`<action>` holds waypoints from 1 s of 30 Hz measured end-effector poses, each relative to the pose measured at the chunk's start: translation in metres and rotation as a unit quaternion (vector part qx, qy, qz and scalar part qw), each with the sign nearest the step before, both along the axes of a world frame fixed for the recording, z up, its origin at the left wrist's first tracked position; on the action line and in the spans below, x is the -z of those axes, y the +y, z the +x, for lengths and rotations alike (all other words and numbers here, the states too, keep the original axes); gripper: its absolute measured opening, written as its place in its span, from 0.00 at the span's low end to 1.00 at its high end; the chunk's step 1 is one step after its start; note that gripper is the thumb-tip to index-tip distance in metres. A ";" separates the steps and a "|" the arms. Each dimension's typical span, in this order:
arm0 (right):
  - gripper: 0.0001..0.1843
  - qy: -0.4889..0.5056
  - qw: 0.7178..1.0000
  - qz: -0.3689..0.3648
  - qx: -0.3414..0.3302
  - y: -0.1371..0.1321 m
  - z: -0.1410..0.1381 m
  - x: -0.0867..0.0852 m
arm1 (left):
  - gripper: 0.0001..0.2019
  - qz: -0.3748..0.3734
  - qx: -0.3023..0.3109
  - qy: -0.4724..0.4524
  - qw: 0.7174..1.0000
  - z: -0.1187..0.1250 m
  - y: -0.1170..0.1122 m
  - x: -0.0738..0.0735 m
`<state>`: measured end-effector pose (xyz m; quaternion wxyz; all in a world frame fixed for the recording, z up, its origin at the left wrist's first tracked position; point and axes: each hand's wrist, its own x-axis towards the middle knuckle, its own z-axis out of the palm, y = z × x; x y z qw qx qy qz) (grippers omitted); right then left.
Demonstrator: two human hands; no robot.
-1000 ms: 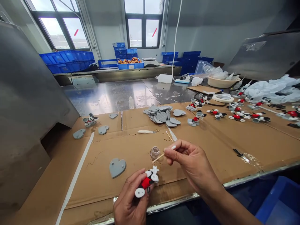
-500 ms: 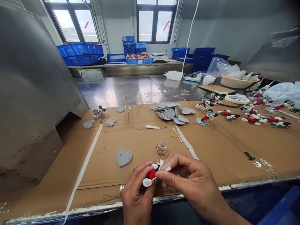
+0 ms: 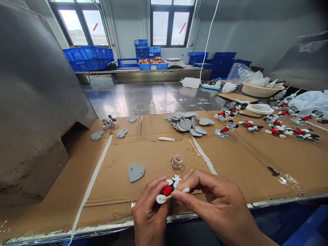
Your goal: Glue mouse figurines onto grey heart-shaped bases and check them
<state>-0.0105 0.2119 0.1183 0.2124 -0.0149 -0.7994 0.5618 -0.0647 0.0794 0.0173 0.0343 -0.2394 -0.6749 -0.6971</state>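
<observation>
Good steady grip here: the left hand (image 3: 150, 213) is clamped on the Mickey figure (image 3: 167, 190), and the right hand (image 3: 217, 196) pinches a wooden swab (image 3: 169, 197) close up, its tip at the white foot, with a small glass jar (image 3: 177, 161) just past the fingers.

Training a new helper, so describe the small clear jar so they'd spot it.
On the cardboard sheet, look above the left hand and right hand. The small clear jar stands alone, brown specks around its base, unlike the flat grey heart beside it.
</observation>
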 end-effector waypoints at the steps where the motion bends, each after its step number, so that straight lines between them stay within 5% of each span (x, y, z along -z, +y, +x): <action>1: 0.07 -0.004 1.000 -0.020 0.010 0.003 0.000 -0.002 | 0.13 -0.011 0.002 0.012 1.000 -0.001 -0.001 0.000; 8: 0.11 0.009 0.983 -0.095 0.155 0.045 -0.022 0.007 | 0.12 -0.046 -0.021 0.090 0.995 -0.007 0.000 0.006; 13: 0.14 -0.008 0.981 -0.083 0.177 0.070 -0.035 0.026 | 0.11 -0.021 -0.036 0.105 0.994 -0.008 0.005 0.014; 18: 0.16 -0.028 0.980 -0.062 0.185 0.070 -0.038 0.036 | 0.11 -0.025 -0.030 0.118 0.992 -0.010 0.003 0.017; 22: 0.19 -0.018 0.975 -0.119 0.185 0.069 -0.041 0.036 | 0.12 -0.029 -0.029 0.111 0.993 -0.009 0.003 0.015; 30: 0.18 -0.012 0.961 -0.235 0.146 0.047 -0.021 0.011 | 0.13 -0.086 -0.008 0.168 0.982 -0.017 -0.004 0.007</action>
